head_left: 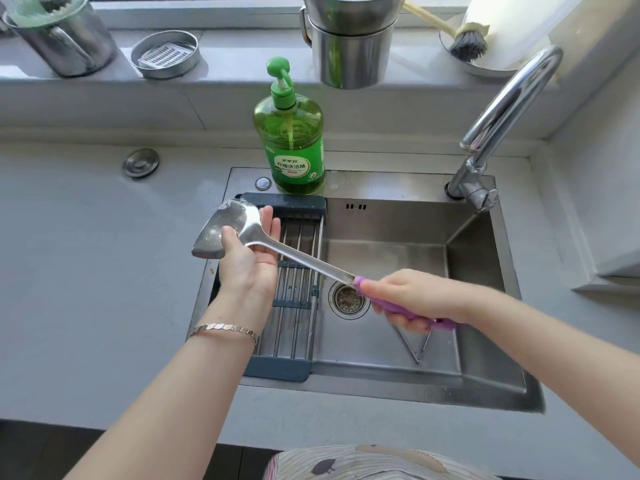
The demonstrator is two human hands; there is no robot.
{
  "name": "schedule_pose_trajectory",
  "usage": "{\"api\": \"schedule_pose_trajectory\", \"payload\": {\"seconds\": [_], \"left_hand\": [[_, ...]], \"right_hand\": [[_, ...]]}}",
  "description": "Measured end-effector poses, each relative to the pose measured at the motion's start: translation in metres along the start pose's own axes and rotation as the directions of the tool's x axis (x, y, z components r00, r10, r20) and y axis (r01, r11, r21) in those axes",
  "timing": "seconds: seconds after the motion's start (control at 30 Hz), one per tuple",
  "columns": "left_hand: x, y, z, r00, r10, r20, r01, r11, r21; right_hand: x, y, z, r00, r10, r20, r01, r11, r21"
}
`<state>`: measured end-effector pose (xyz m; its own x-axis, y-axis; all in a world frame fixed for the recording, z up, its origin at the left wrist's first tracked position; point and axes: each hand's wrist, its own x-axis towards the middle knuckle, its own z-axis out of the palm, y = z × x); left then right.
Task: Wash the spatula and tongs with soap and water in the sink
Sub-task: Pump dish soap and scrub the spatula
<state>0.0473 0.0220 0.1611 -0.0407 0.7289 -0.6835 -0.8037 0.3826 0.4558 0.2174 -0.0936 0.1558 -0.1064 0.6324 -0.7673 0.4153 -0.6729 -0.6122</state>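
Note:
A steel spatula (301, 256) with a purple handle is held level over the left side of the steel sink (485, 375). My right hand (415, 299) grips the purple handle above the drain. My left hand (247, 258) lies palm up under the blade, thumb pressed on the blade's top face, which shows some foam. Metal tongs (414, 344) lie on the sink floor at the front right, partly hidden under my right hand. A green pump bottle of dish soap (294, 140) stands on the sink's back rim.
A dark blue drain rack (298, 306) spans the sink's left part. The curved tap (502, 112) rises at the back right, no water running. On the window ledge stand steel pots (351, 43), a round tin (165, 55) and a dish brush (467, 43).

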Motion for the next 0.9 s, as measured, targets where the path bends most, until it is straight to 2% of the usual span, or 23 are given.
{"api": "schedule_pose_trajectory", "payload": {"seconds": [0.03,0.07,0.1,0.13,0.2,0.23,0.3,0.33,0.43,0.53,0.63,0.73,0.83,0.87,0.9], "left_hand": [[0.002,0.001,-0.001,1.000,0.017,-0.019,-0.017,1.000,-0.009],[0.003,0.002,-0.001,0.999,0.028,-0.036,-0.028,0.999,-0.018],[0.003,0.001,-0.002,0.998,0.031,-0.053,-0.032,0.999,-0.022],[0.003,0.000,-0.002,0.997,0.027,-0.070,-0.029,0.999,-0.021],[0.003,-0.003,-0.002,0.995,0.018,-0.101,-0.019,1.000,-0.012],[0.005,-0.004,-0.002,0.992,0.021,-0.121,-0.022,1.000,-0.012],[0.009,-0.002,-0.002,0.986,0.043,-0.161,-0.048,0.998,-0.028],[0.012,0.001,-0.002,0.983,0.060,-0.174,-0.067,0.997,-0.038],[0.017,0.011,-0.001,0.980,0.100,-0.170,-0.110,0.993,-0.046],[0.010,-0.002,0.001,0.985,0.068,-0.157,-0.069,0.998,0.004],[0.007,-0.016,0.003,0.988,0.020,-0.153,-0.018,1.000,0.014],[0.014,-0.006,0.000,0.985,0.048,-0.168,-0.050,0.999,-0.006],[0.015,0.001,-0.005,0.987,0.073,-0.145,-0.076,0.997,-0.013],[0.014,-0.001,-0.007,0.988,0.073,-0.136,-0.074,0.997,-0.004],[0.012,-0.004,-0.009,0.990,0.069,-0.126,-0.071,0.997,-0.007]], "right_hand": [[0.003,-0.002,0.009,0.975,-0.089,-0.204,0.035,0.966,-0.257],[0.008,0.001,0.017,0.880,-0.258,-0.399,0.014,0.854,-0.520],[0.015,0.006,0.024,0.723,-0.474,-0.503,-0.058,0.683,-0.728],[0.021,0.013,0.032,0.566,-0.655,-0.501,-0.077,0.563,-0.823],[0.035,0.022,0.042,0.337,-0.854,-0.396,-0.043,0.406,-0.913],[0.039,0.026,0.046,0.273,-0.893,-0.357,-0.023,0.365,-0.931],[0.042,0.038,0.046,0.228,-0.919,-0.321,0.005,0.331,-0.943],[0.041,0.049,0.043,0.222,-0.925,-0.307,-0.003,0.314,-0.949],[0.035,0.075,0.027,0.294,-0.896,-0.333,-0.076,0.325,-0.943],[0.041,0.065,0.032,0.293,-0.879,-0.376,-0.106,0.362,-0.926],[0.045,0.040,0.035,0.335,-0.859,-0.387,-0.055,0.392,-0.918],[0.042,0.051,0.016,0.384,-0.819,-0.426,-0.025,0.452,-0.892],[0.025,0.053,0.007,0.613,-0.645,-0.456,-0.049,0.545,-0.837],[0.022,0.048,0.005,0.707,-0.548,-0.448,-0.069,0.576,-0.814],[0.021,0.044,0.003,0.788,-0.435,-0.436,-0.057,0.653,-0.755]]}}
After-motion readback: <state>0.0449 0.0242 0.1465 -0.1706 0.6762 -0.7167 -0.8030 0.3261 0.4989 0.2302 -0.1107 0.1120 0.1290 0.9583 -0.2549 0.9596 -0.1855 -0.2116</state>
